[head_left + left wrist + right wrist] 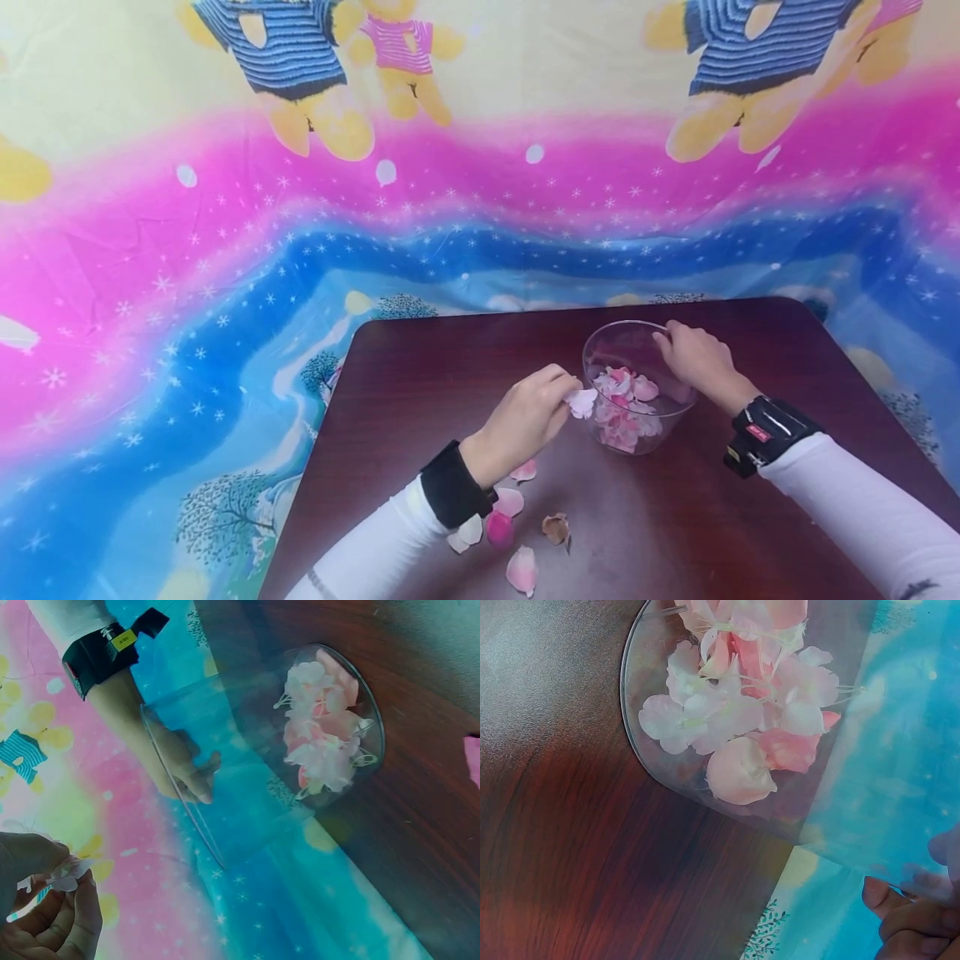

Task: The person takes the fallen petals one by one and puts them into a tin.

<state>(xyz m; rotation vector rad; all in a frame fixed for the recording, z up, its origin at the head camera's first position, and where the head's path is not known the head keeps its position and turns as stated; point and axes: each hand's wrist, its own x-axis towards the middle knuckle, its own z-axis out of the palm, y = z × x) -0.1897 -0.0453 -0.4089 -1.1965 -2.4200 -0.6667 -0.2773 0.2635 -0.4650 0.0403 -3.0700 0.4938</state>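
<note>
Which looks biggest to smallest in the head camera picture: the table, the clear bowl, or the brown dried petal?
1. table
2. clear bowl
3. brown dried petal

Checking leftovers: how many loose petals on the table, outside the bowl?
5 in the head view, all near the left wrist. A pale one may be a sixth; the arm may hide more.

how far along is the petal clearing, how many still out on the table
Partly done. Done: a heap of pink and white petals already lies in the clear bowl. In hand: the left hand pinches one pale petal at the bowl's rim, while the right hand grips the far rim. Left: about six loose petals on the table near the left wrist.
</note>
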